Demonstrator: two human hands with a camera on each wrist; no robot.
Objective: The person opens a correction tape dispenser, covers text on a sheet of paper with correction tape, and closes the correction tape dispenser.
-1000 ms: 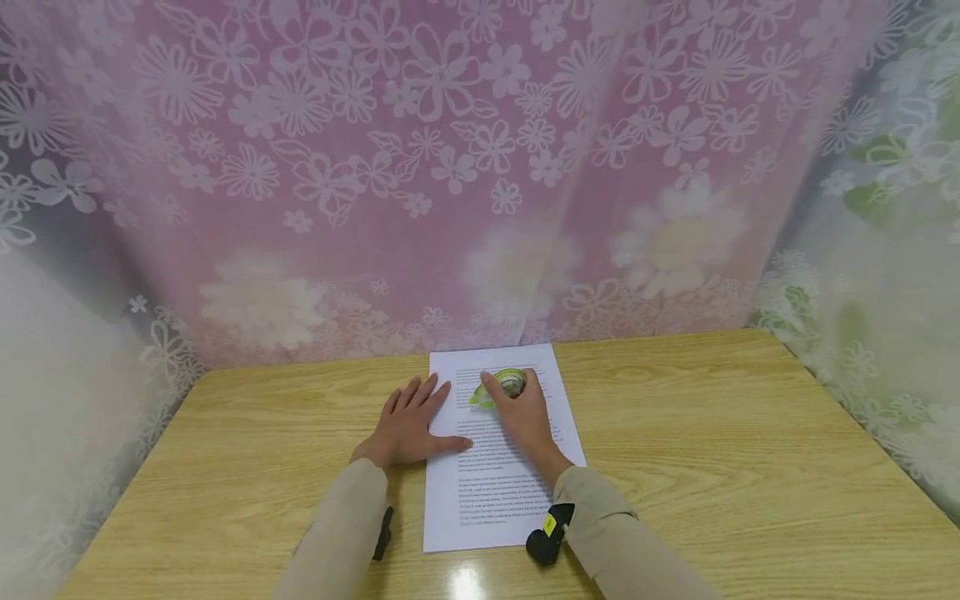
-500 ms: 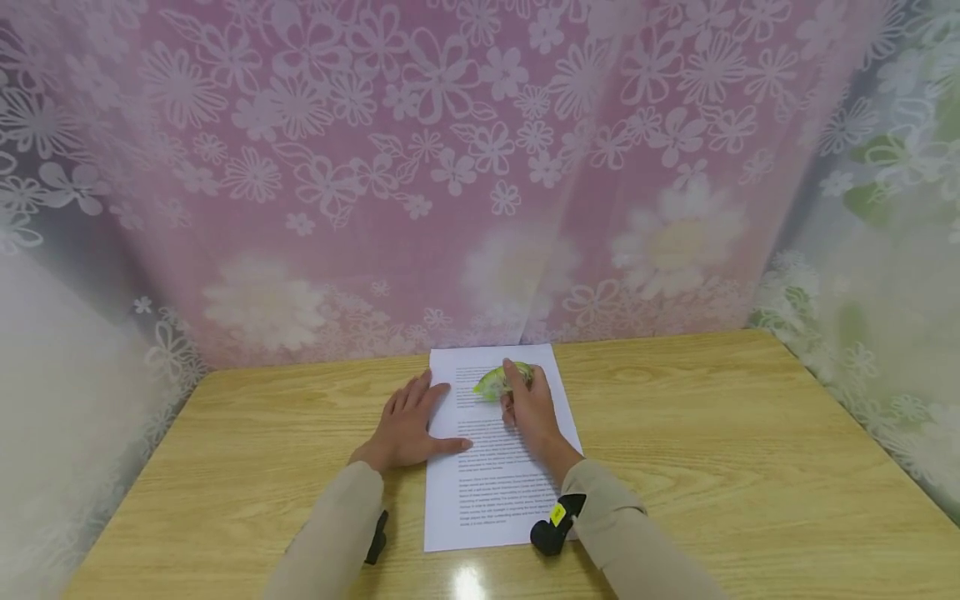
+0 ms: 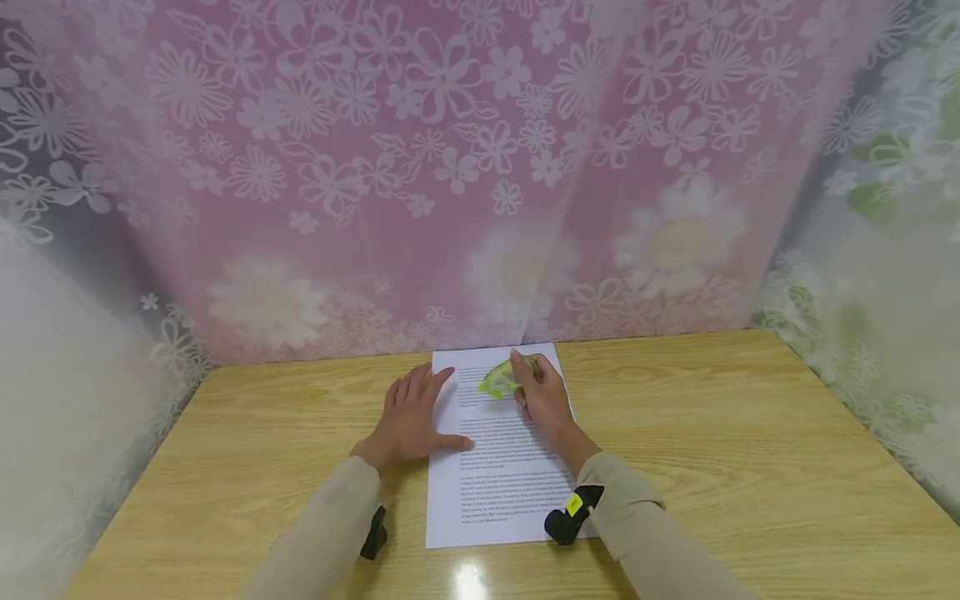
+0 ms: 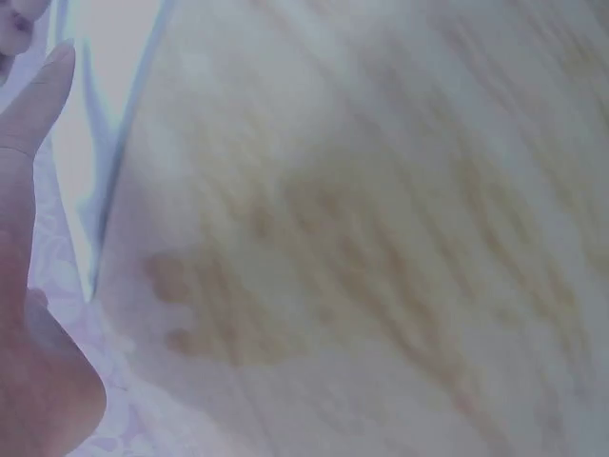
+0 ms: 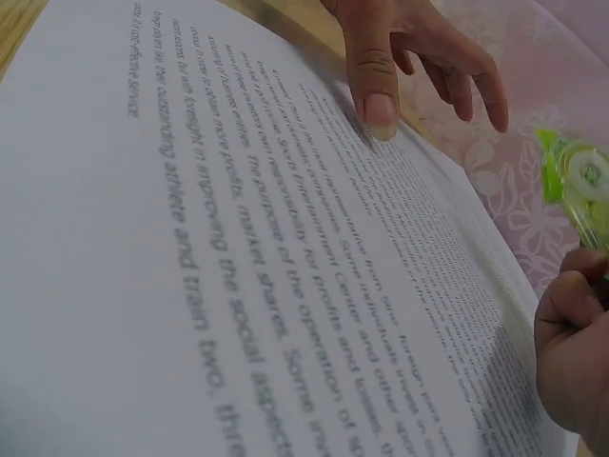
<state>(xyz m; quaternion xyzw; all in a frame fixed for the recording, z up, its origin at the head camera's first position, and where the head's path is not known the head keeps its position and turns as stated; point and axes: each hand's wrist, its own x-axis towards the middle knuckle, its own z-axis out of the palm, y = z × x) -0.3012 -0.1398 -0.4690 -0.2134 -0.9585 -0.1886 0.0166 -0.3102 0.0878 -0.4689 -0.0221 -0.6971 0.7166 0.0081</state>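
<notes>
A translucent green correction tape [image 3: 497, 380] with a white reel is held over the upper part of a printed sheet of paper [image 3: 444, 500]. My right hand [image 3: 547, 403] pinches its back end between thumb and fingers. In the right wrist view the correction tape [image 5: 586, 176] stands clear of the page, its bright green tip pointing away from the hand. My left hand [image 3: 408, 422] lies spread across the paper's left edge, thumb stretched over the print. From the right wrist, the left hand's fingers [image 5: 461, 57] look relaxed. The left wrist view catches only part of that hand [image 4: 21, 219].
The paper lies on a wood-grain table [image 3: 735, 433], reaching its back edge. Behind rises a pink flowered curtain [image 3: 420, 217], with pale curtains at both sides. Black wrist cameras [image 3: 573, 515] sit on both sleeves.
My right hand has shifted right and turned, its thumb sliding toward the correction tape's back end, and the tape has tilted. My left hand has barely moved, its fingers a little more bent.
</notes>
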